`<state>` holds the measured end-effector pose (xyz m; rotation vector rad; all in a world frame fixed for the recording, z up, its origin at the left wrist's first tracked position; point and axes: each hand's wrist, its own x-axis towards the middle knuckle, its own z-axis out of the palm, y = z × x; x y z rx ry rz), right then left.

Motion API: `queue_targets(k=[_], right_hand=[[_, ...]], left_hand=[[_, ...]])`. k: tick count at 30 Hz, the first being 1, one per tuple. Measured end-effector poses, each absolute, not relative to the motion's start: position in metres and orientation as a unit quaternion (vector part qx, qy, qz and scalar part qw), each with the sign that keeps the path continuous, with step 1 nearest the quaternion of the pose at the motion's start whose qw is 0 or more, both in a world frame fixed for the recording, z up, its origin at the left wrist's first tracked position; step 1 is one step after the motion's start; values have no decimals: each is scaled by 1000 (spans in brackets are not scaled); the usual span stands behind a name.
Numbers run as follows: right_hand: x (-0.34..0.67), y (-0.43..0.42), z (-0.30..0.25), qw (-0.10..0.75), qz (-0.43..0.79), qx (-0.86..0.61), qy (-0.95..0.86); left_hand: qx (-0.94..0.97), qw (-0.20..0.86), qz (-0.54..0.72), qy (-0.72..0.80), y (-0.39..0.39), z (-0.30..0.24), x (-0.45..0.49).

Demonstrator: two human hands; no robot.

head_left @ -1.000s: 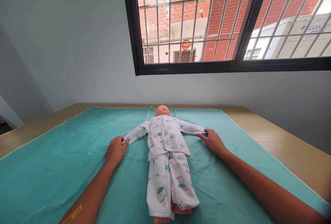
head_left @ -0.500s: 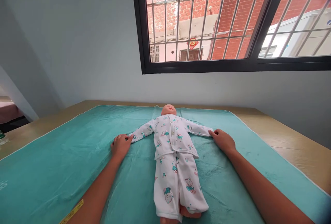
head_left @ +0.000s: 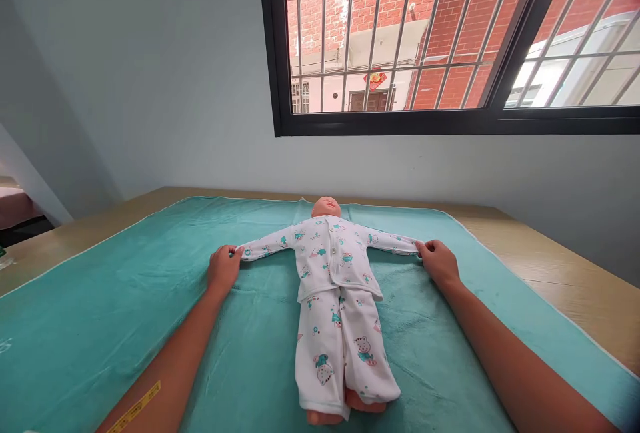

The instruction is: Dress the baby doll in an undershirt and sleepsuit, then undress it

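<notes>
A baby doll (head_left: pixel 326 207) lies on its back on a teal blanket (head_left: pixel 150 300), head toward the wall. It wears a white printed pajama top (head_left: pixel 330 253), buttoned down the front, and matching pants (head_left: pixel 345 353); its feet show below the hems. With fingers pinched, my left hand (head_left: pixel 223 270) grips the end of the sleeve on the left side. My right hand (head_left: pixel 439 263) pinches the cuff of the opposite sleeve. Both sleeves are drawn out straight to the sides. Whether the doll's hands are inside the cuffs is hidden.
The blanket covers most of a wooden table (head_left: pixel 565 260), whose bare wood shows along the edges. Behind it stands a grey-white wall (head_left: pixel 200 120) with a barred, black-framed window (head_left: pixel 390 125). Part of a clear plastic item (head_left: pixel 4 260) shows at the far left edge.
Both hands have moved outward and slightly up, pulling the sleeves from a downward slant to nearly level and straighter. The view has shifted slightly.
</notes>
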<state>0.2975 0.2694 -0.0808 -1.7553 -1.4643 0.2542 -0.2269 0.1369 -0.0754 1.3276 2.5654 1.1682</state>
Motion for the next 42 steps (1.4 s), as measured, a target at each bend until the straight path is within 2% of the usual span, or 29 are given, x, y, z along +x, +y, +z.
queue_targets(k=[4, 8, 18, 21, 25, 28, 34, 42], right_hand=[[300, 273, -84, 461, 107, -691, -546], [299, 272, -82, 473, 115, -687, -540], [287, 259, -77, 324, 37, -714, -619], [280, 253, -73, 328, -46, -679, -655], [258, 241, -69, 367, -135, -539, -746], [240, 237, -73, 333, -129, -473, -805], [236, 244, -86, 186, -56, -510, -838], [247, 248, -88, 158, -44, -577, -800]], left_hand=[[408, -1, 394, 823, 136, -73, -226], [386, 5, 394, 834, 133, -70, -220], [398, 32, 335, 853, 127, -68, -205], [449, -34, 326, 831, 125, -69, -201], [565, -135, 348, 736, 126, -71, -186], [651, -133, 309, 681, 129, -74, -168], [730, -58, 178, 657, 131, -80, -154], [697, -20, 164, 698, 129, -81, -163]])
